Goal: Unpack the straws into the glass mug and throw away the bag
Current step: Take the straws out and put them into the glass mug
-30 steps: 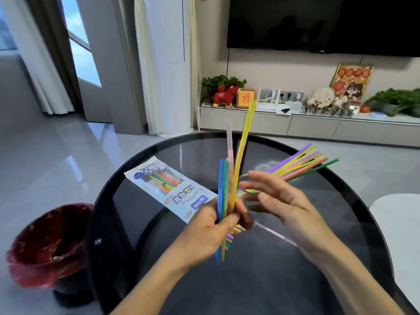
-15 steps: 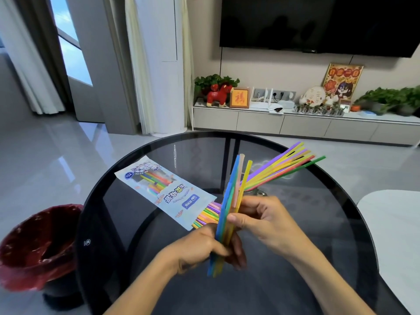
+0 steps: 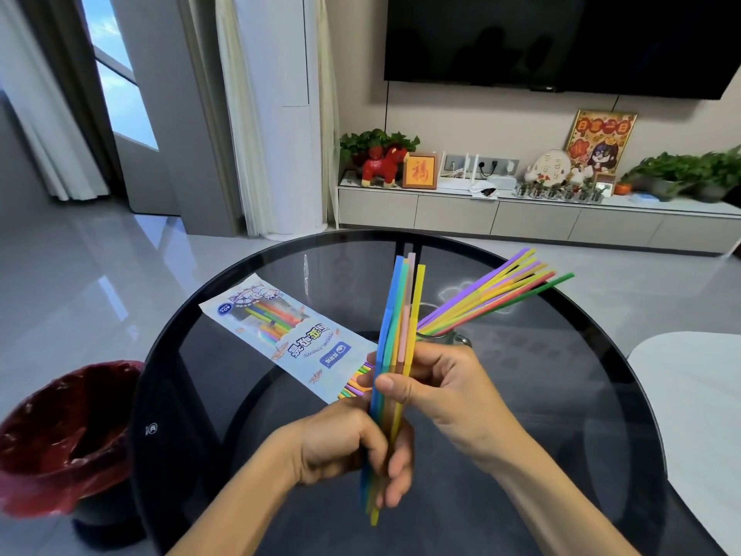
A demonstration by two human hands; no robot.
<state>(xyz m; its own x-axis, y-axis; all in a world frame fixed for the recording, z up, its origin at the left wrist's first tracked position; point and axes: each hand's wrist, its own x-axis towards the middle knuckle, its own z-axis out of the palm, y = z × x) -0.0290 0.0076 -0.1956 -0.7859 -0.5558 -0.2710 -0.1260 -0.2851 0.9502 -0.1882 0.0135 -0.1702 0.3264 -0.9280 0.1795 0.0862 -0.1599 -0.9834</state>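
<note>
A bundle of coloured straws (image 3: 399, 311) stands nearly upright over the round dark glass table (image 3: 561, 455). My left hand (image 3: 345, 443) grips its lower part and my right hand (image 3: 437, 389) grips it just above. Behind my right hand a glass mug (image 3: 455, 338), mostly hidden, holds several straws (image 3: 497, 292) that lean to the right. The straw bag (image 3: 280, 335), white and blue with print, lies flat on the table to the left. A few straws (image 3: 355, 387) stick out of its near end.
A bin with a red liner (image 3: 60, 431) stands on the floor left of the table. A white surface (image 3: 693, 415) sits at the right edge. A TV cabinet with plants and ornaments (image 3: 521, 218) lines the far wall.
My right hand came in from beside the bundle and closed round it above my left hand. The straws' tops drew level and the bundle sank lower.
</note>
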